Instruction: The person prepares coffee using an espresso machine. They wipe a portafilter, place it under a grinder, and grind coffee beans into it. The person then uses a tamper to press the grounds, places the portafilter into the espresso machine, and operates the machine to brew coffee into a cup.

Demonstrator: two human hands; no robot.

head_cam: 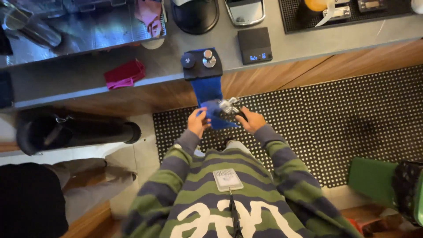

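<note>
My left hand grips the lower end of a blue cloth that hangs from the counter edge. My right hand holds the black handle of a metal portafilter, whose basket presses into the cloth. Both hands are in front of my green and purple striped sweater. On the counter above the cloth sits a black tamping mat with a silver tamper and a round black tool.
A grey counter carries a small black scale, a pink cloth, a drip tray and a black rubber mat. A perforated black floor mat lies underfoot. Another person's legs stand at left beside a black bin.
</note>
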